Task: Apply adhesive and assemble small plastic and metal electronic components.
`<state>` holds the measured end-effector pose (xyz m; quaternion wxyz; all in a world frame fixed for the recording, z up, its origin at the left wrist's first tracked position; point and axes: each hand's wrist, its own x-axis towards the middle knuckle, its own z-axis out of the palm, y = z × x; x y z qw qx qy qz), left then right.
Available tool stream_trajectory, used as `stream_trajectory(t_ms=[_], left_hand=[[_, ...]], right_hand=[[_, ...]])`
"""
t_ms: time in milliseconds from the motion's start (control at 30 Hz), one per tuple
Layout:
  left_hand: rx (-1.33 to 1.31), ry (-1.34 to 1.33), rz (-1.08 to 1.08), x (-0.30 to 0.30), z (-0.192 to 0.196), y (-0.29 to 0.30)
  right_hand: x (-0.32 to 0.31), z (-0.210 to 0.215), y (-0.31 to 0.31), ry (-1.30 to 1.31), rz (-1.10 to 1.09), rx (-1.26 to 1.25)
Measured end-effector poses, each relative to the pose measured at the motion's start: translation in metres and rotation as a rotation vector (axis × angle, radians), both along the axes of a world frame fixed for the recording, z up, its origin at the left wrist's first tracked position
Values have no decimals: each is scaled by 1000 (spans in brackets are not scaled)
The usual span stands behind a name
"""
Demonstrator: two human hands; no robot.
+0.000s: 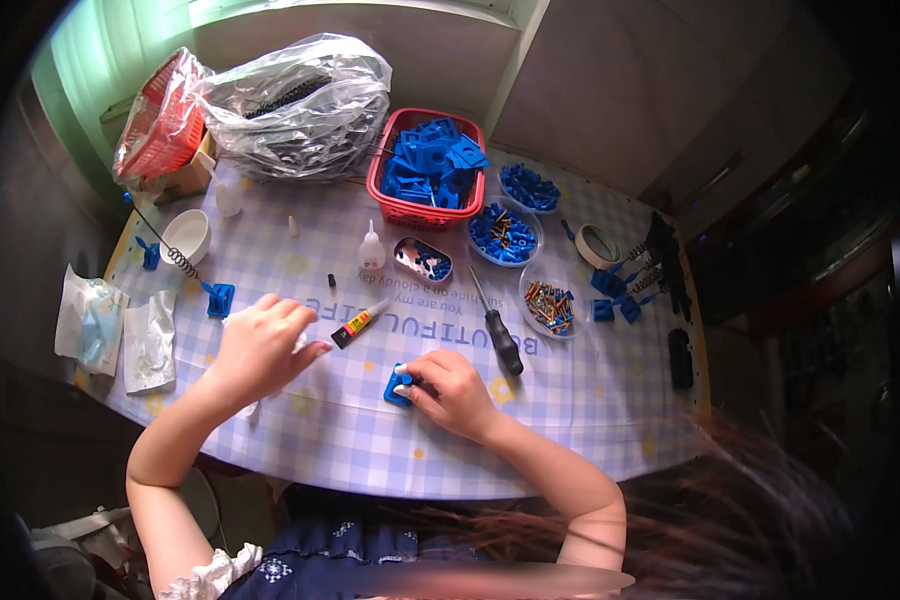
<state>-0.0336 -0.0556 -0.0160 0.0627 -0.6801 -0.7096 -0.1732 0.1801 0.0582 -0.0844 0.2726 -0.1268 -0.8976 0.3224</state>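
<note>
Covering the table [590,410] is a glossy blue-and-white checked cloth, with cupboards behind. Her right hand [452,392] pinches a small blue plastic square part [398,388] flat on it; left hand [260,345] curls loosely around crinkly white tissue [238,320], glue tube [358,322] just beside.

Both forearms come in bare from the bottom edge, elbows bent and angled toward each other. Left hand [263,345] is loosely curled, knuckles up, fingers tucked under with the fingertips pointing right. Right hand [452,390] sits lower and closer in, fingers pinched together toward its left side, wrist bent, palm down.
</note>
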Motion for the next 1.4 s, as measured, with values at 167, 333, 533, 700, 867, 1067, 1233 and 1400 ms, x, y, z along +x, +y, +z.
stream_trajectory(t_ms=[167, 333, 533, 700, 867, 1067, 1233, 1400], left_hand=[[-72, -7, -12, 12, -25, 24], [-20, -25, -27, 22, -35, 32], [26, -54, -29, 20, -45, 35], [63, -58, -37, 19, -47, 35], [57, -83, -45, 19, -47, 35], [51, -98, -46, 17, -48, 34], [46, -114, -41, 16, -50, 34], [55, -117, -45, 16, -50, 35]], right_hand=[[-2, 3, -1, 2, -3, -17], [-2, 3, 0, 28, 26, 73], [-4, 5, -1, 28, 40, 119], [-5, 7, -3, 16, 31, 118], [-7, 5, -3, 21, 63, 125], [-7, 5, -6, 59, 64, 31], [-9, 5, -7, 49, 32, 34], [-11, 5, -7, 37, 12, 93]])
